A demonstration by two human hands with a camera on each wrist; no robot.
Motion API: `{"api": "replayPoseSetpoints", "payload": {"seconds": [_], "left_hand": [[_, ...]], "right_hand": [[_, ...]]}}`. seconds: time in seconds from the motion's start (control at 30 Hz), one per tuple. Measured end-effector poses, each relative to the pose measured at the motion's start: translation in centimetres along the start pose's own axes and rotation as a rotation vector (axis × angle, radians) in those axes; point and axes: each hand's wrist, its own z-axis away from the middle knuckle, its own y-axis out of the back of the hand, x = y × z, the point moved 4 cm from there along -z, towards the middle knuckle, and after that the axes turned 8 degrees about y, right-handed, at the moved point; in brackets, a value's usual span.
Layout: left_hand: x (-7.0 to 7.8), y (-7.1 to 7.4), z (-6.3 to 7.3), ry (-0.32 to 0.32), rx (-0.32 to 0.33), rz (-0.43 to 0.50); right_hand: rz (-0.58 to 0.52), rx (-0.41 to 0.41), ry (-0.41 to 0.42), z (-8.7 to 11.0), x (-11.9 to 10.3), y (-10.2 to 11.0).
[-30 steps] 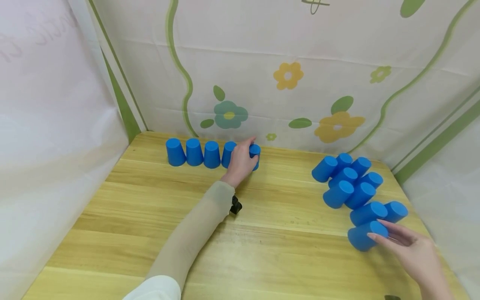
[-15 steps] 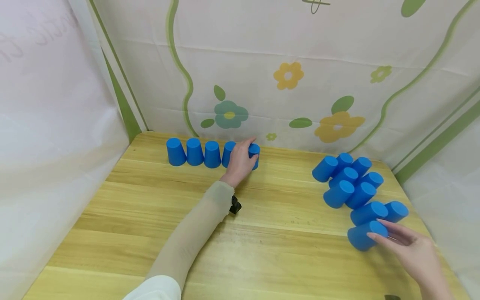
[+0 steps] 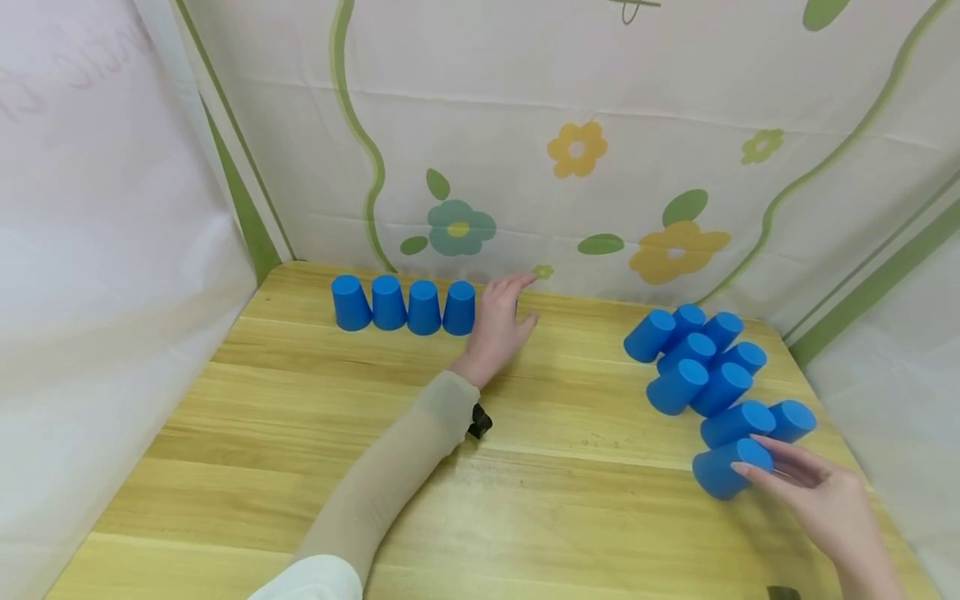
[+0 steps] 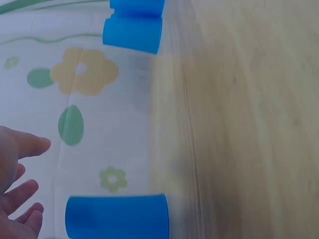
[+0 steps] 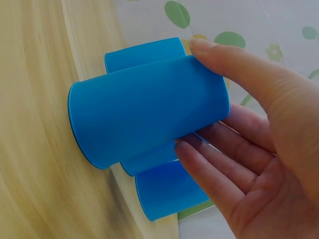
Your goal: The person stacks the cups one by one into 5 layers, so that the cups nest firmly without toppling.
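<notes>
At the back of the table, my left hand (image 3: 501, 327) is spread beside the right-end cup of a row of upside-down blue cups (image 3: 423, 308). In the head view that end cup is almost wholly behind the hand. The left wrist view shows a blue cup (image 4: 119, 216) apart from the fingers, which hold nothing. At the front right, my right hand (image 3: 828, 496) grips an upside-down blue cup (image 5: 149, 109) near its closed end, thumb on one side and fingers on the other. This is the nearest cup of the right-hand group.
Several more upside-down blue cups (image 3: 678, 387) stand close together at the table's right side. Behind the wooden table (image 3: 570, 517) hangs a white cloth (image 3: 510, 167) printed with flowers. Similar cloth lines the left and right sides.
My left hand has let go of the row's end cup, its fingers spreading and shifting right in front of it. My right hand keeps its hold, barely moved.
</notes>
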Motion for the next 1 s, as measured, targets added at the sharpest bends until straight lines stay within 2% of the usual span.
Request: {"api": "replayPoseSetpoints", "payload": {"seconds": [0.07,0.17,0.33,0.53,0.67,0.83,1.0], "left_hand": [[0.5,-0.7,0.2,-0.013,-0.018,0.021],[1.1,-1.9,0.8,0.003,-0.061,0.045],[2.6,-4.8,2.1,0.041,-0.179,0.152],[6.2,-9.4,3.7,0.023,-0.363,0.309],[8.6,-12.3,4.5,0.033,-0.451,0.36],[10.8,-15.4,5.0,0.071,-0.504,0.34],[11.6,-17.5,5.4,0.137,-0.505,0.224]], "right_hand": [[0.003,-0.001,0.005,0.0,0.0,0.0],[0.015,-0.007,0.017,0.0,0.0,0.0],[0.032,-0.009,0.034,-0.1,0.0,-0.1],[0.029,-0.019,0.055,-0.1,0.1,-0.7],[0.027,-0.016,0.069,-0.2,0.5,-0.9],[0.048,-0.009,0.071,-0.4,0.7,-0.9],[0.045,-0.004,0.086,-0.4,0.5,-1.0]]}}
